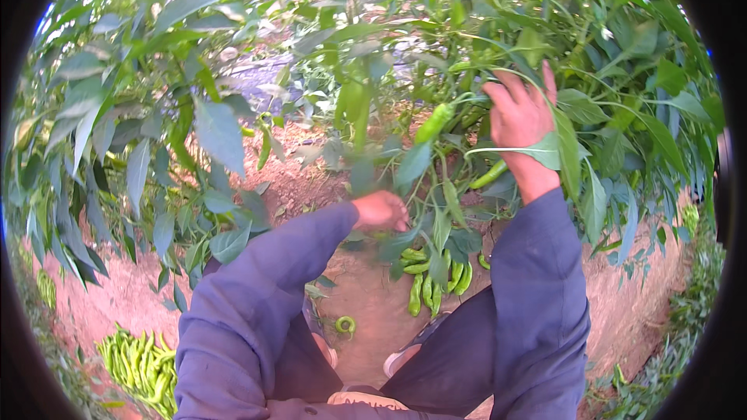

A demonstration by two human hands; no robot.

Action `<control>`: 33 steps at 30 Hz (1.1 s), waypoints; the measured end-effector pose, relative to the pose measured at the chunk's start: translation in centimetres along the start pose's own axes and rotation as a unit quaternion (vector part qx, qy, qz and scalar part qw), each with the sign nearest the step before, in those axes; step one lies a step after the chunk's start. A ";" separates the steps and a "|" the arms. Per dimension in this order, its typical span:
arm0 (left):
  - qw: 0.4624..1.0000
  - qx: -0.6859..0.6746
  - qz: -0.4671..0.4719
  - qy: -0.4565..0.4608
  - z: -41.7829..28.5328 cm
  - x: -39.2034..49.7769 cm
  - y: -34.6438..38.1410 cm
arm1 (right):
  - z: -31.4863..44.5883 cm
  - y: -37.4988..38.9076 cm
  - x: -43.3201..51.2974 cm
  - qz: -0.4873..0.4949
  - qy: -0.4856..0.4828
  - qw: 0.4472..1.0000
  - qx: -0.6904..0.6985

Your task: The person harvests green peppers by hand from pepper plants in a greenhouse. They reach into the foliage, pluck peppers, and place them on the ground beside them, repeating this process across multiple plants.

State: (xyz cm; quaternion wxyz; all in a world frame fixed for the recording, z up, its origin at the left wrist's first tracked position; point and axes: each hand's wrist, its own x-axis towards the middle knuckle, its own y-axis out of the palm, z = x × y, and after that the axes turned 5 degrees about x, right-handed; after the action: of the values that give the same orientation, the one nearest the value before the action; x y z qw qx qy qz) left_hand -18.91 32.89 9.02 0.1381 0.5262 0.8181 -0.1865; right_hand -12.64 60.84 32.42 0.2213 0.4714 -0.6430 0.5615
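My left hand (382, 210) is blurred, low in front of a pepper plant, its fingers curled beside thin stems. Whether it grips one cannot be made out. Higher up on the right, my right hand (521, 114) reaches into the foliage with the back of the hand towards me. Its fingertips are among green stems, partly behind leaves, so any hold is hidden. A light green pepper (435, 123) hangs just left of the right hand. Another green pepper (489, 175) hangs beneath that wrist. Several picked peppers (429, 291) lie on the soil below the plant.
A curled pepper (345, 325) lies on the ground between my shoes. At lower left is a large heap of green peppers (140, 364). Dense pepper plants (117, 99) stand across the front and both sides. Dark sheeting (262, 79) shows behind them.
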 end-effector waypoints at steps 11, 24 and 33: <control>0.951 -0.298 0.067 -0.039 -5.5 -4.4 0.3 | -1.1 0.0 -1.4 0.025 -0.009 0.999 -0.042; 0.983 -0.163 0.066 0.054 -1.1 -9.0 6.3 | -0.1 -0.9 -1.1 0.016 0.002 1.000 0.006; 0.947 -0.316 -0.004 0.052 1.6 -8.1 9.9 | 0.3 -0.8 -1.2 0.003 0.010 0.999 0.037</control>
State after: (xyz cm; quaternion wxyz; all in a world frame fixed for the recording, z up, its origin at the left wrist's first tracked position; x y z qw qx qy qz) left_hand -6.51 29.37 9.45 0.2542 0.4609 0.8433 0.1085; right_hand -11.35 61.08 31.77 0.2089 0.4714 -0.6211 0.5903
